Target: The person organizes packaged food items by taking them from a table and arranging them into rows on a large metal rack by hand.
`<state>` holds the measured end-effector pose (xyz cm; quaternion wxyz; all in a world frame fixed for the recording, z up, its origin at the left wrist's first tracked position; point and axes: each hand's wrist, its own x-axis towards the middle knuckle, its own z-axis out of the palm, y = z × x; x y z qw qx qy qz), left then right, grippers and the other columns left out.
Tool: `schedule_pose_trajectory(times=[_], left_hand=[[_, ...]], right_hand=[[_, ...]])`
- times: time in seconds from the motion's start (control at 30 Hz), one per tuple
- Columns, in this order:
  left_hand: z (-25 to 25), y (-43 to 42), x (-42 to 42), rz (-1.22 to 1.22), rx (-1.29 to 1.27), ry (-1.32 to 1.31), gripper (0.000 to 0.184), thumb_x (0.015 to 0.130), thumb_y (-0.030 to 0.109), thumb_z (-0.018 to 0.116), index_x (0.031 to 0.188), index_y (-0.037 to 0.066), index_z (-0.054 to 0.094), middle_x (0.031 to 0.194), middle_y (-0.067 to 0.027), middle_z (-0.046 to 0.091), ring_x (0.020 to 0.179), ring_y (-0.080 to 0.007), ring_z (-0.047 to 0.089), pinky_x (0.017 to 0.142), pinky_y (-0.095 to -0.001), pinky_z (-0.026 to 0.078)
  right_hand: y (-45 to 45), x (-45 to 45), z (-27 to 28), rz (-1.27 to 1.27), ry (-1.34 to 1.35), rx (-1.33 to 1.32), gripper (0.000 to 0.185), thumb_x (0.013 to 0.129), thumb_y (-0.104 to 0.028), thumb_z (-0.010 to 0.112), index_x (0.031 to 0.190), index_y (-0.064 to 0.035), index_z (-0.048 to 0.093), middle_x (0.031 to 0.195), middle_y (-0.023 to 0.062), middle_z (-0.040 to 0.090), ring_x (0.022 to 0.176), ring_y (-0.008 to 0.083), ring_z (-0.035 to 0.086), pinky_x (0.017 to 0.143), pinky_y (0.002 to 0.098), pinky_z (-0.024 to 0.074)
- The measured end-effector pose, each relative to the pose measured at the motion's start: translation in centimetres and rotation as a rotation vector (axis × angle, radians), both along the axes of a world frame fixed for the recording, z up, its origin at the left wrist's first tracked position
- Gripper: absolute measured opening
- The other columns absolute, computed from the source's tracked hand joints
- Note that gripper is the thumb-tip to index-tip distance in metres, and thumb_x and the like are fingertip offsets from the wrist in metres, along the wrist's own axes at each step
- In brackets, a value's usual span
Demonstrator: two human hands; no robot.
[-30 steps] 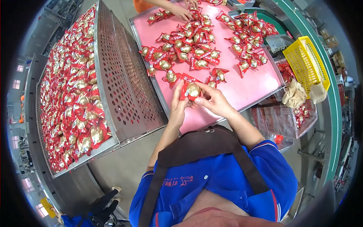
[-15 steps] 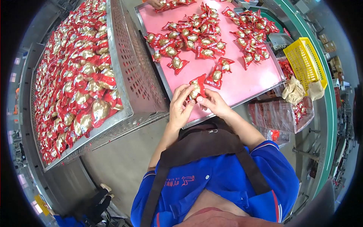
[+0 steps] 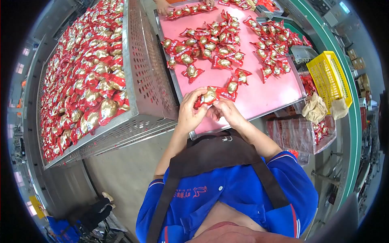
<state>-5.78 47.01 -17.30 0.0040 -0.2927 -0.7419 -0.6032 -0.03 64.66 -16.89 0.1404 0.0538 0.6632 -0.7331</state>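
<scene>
My left hand grips a red packet with an egg-shaped gold middle, its fingers along the left side and thumb at the lower edge. At the packet's lower right, my right hand has its fingers curled and pinched against the wrapper; the exact contact is partly hidden. Both hands are over the near edge of a pink-topped table. Just beyond them lie loose packets of the same kind, with a larger heap farther up and another group to the right.
A perforated metal bin full of red-and-gold packets stands at left. To the right are a yellow basket, a tan cloth and a plastic-lined crate. Another person's hands are at the table's far end.
The packet has turned in my hands from a slant to nearly level. My right hand's fingers have shifted to its lower right. The view has tilted, showing more of the table's far end.
</scene>
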Motion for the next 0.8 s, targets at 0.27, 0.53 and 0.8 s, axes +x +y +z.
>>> schedule_pose_trajectory(times=[0.27,0.53,0.8], left_hand=[[-0.6,3.7,-1.4,-0.09,0.094,-0.108,0.049,0.073,-0.005,0.061,0.122,-0.001,0.057,0.128,-0.0167,0.062,0.122,-0.0301,0.057,0.104,-0.0392,0.044],[-0.3,6.5,-2.0,-0.128,0.053,-0.07,0.048,0.073,-0.002,0.061,0.121,-0.001,0.058,0.125,-0.0166,0.063,0.117,-0.0318,0.059,0.102,-0.0403,0.045],[-0.7,7.5,-2.1,-0.172,0.128,-0.196,0.047,0.075,-0.005,0.059,0.123,-0.001,0.058,0.129,-0.0175,0.06,0.122,-0.0278,0.057,0.105,-0.0383,0.043]], right_hand=[[3.0,-0.2,0.1,-0.071,0.007,0.03,0.046,0.098,-0.036,0.042,0.086,0.002,0.065,0.074,0.01,0.068,0.06,0.0132,0.058,0.056,0.0299,0.0463],[5.5,0.1,-0.1,-0.12,-0.001,-0.015,0.046,0.099,-0.035,0.041,0.085,0.0025,0.064,0.073,0.0105,0.069,0.057,0.0129,0.058,0.056,0.029,0.0473],[6.3,0.2,1.3,-0.145,0.0,0.135,0.04,0.101,-0.033,0.044,0.096,0.0023,0.062,0.073,0.0096,0.067,0.059,0.0128,0.058,0.059,0.0284,0.0488]])
